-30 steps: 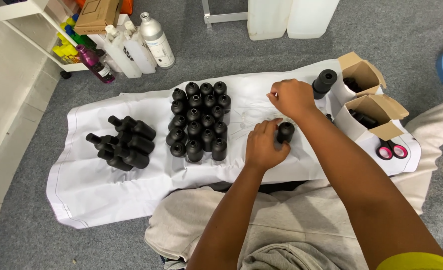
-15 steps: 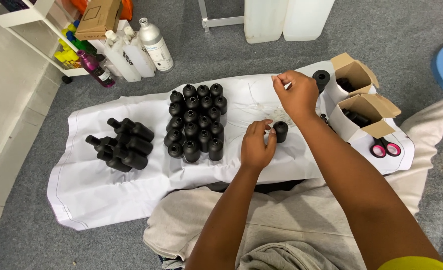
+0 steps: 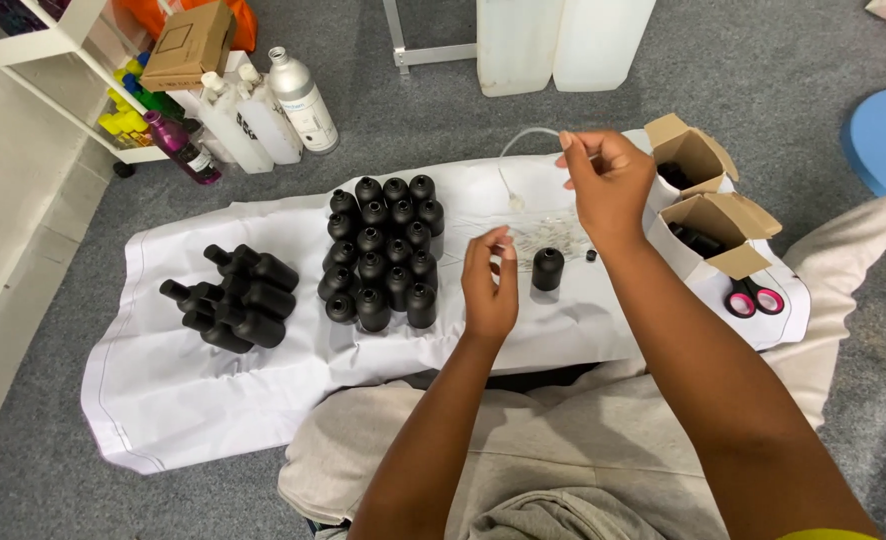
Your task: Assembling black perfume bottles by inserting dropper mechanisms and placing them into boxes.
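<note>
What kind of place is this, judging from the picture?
Probably a small home workshop for filling bottles: the person works on a grey carpet floor, with upright black bottles on a white sheet and large white jugs.

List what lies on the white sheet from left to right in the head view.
Pile of black bottles lying on their sides → block of upright black bottles → left hand → single upright black bottle → small black cap → open cardboard boxes → pink-handled scissors.

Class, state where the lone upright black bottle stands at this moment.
In the head view, the lone black bottle stands on the white sheet, between the left hand and right forearm.
</note>
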